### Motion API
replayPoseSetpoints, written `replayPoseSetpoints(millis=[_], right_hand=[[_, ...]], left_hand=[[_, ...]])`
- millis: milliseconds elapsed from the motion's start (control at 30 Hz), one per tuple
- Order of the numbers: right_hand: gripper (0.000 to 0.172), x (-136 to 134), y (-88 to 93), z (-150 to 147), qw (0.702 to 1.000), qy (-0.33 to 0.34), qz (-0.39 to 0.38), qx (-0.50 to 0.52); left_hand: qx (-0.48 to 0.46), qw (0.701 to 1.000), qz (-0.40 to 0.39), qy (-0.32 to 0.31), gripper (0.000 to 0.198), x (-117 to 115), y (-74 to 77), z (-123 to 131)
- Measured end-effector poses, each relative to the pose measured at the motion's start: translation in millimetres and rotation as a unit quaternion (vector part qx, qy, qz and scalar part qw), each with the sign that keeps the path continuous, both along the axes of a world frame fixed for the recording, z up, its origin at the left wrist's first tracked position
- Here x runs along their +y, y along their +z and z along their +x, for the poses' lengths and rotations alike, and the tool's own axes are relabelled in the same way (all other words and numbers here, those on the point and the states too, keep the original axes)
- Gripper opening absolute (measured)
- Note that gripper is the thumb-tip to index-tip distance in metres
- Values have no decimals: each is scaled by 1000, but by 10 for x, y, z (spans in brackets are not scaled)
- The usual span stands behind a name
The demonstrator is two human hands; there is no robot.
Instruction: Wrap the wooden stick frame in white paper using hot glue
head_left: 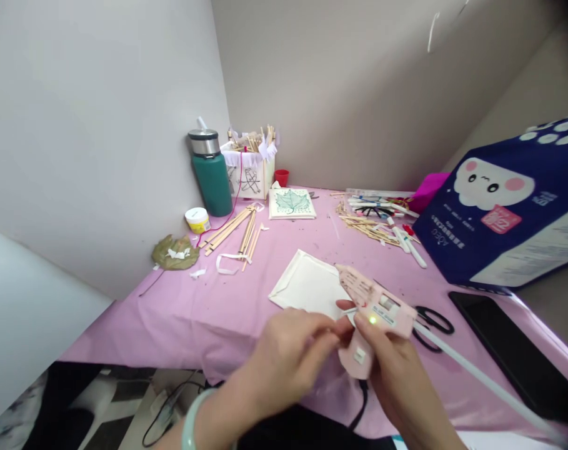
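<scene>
My right hand (389, 362) grips a pink hot glue gun (375, 309), its green light lit and a long white glue stick (485, 381) running from it toward the lower right. My left hand (290, 359), with a pale green bangle (190, 425) on the wrist, has its fingers curled close to the gun's tip. Whether those fingers pinch something small is hidden. Just beyond both hands lies a cream fabric square (307, 284) on the pink tablecloth (171, 325).
Black-handled scissors (431, 328) and a black tablet or phone (513, 350) lie to the right. Further back are wooden sticks (230, 228), a dried leaf (175, 253), a green bottle (212, 178), a stick-filled box (250, 172), a leaf card (292, 203), and markers (382, 206). A large blue package (499, 206) stands right.
</scene>
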State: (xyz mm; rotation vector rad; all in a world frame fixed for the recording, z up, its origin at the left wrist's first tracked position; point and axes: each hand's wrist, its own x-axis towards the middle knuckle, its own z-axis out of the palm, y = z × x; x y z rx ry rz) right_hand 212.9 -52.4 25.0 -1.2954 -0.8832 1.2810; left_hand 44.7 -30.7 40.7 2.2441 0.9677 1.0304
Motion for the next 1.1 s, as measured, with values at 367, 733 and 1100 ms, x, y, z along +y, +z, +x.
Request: replayPoseSetpoints(millis=[367,733,1100], right_hand=[[52,164,149,-126,973,167,-108,-120],[54,324,140,-133,955,193,-119,-193],[56,368,101,-105,967,161,-123,-155]], left_hand=[[321,924,-19,208,10,636,-177,-287],[441,882,-28,165,18,720,-4,-220],[466,868,6,172,20,720,16,-41]])
